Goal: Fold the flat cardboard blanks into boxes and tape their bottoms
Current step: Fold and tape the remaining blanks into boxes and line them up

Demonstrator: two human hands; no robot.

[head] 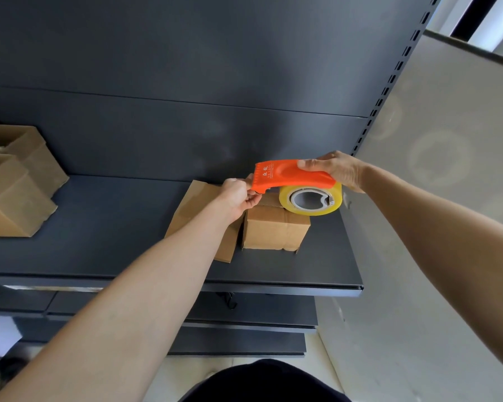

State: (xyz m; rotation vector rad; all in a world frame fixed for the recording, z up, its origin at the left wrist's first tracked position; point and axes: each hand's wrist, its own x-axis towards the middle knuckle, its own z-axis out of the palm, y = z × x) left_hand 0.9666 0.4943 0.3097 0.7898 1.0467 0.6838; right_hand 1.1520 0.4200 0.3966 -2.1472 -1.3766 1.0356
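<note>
The right hand (336,169) curls its fingers round an orange plastic tape dispenser (285,175). The left hand (238,195) pinches its front tip (tape end unclear) over the small brown cardboard box (275,230), mid-right on the dark grey metal shelf (114,227).

Matt brown cardboard box (275,230) — glossy orange plastic dispenser (285,175), shiny clear tape roll (310,198) — matt dark metal shelf (114,227).

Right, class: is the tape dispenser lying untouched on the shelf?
No, the right hand grips the tape dispenser above the folded box while the left hand pinches its front end.
</note>
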